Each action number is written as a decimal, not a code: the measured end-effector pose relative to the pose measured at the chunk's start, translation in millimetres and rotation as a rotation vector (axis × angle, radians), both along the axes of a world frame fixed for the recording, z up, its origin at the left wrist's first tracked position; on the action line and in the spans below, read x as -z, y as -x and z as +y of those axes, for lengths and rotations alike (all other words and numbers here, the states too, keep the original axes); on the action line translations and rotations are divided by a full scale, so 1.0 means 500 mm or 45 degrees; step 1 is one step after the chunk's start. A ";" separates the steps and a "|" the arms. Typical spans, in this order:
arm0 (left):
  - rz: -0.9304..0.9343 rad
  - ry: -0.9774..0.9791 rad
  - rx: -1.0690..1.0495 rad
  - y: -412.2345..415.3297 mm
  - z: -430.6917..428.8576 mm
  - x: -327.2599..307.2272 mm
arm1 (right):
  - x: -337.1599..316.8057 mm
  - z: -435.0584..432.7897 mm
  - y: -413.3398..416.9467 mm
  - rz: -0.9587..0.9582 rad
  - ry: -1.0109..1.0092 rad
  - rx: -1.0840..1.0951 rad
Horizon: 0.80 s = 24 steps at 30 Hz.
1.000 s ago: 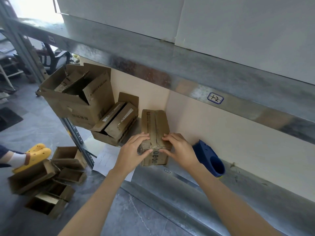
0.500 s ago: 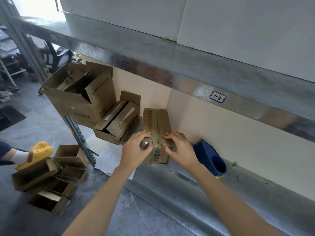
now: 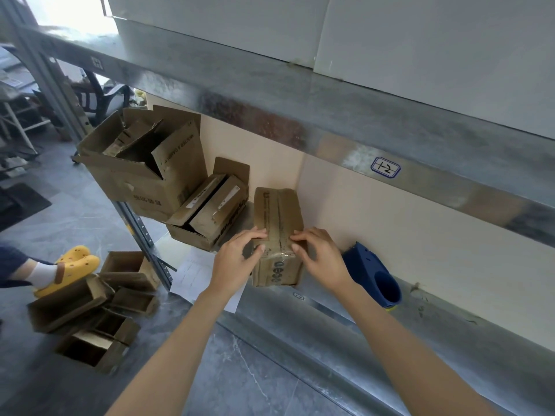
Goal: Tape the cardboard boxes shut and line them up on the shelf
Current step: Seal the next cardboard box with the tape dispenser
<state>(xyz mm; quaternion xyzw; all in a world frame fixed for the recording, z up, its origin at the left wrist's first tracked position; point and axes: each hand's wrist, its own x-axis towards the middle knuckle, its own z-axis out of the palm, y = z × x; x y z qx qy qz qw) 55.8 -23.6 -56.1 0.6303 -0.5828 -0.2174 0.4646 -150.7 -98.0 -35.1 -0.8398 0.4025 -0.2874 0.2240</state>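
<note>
Left hand (image 3: 237, 261) and right hand (image 3: 322, 261) still press flattened fingers, gripping nothing, on the taped cardboard box (image 3: 277, 211) between them, so sealing seems nearly finished.

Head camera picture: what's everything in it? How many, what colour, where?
shelf: 1, grey metal, in front
taped box: 1, brown, mid-shelf
half-open box: 1, brown, left of taped box
big open box: 1, brown, shelf's left end
tape dispenser: 1, blue, right of taped box
paper sheet: 1, white, shelf's front edge
floor boxes: several, brown, open, floor at left
shoe: at least 1, yellow, atop floor boxes
label: 1, white and blue, upper beam
left hand: 1, pressing taped box's near end
right hand: 1, pressing there too
</note>
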 end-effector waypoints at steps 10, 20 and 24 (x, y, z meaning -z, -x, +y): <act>0.026 -0.067 0.074 -0.010 -0.001 -0.012 | -0.005 -0.009 0.010 0.071 -0.037 -0.050; 0.083 -0.119 0.121 -0.028 -0.006 -0.019 | -0.027 -0.025 0.037 0.208 -0.227 -0.204; 0.038 -0.038 0.074 -0.022 -0.007 -0.006 | -0.008 -0.022 0.033 0.138 -0.152 -0.169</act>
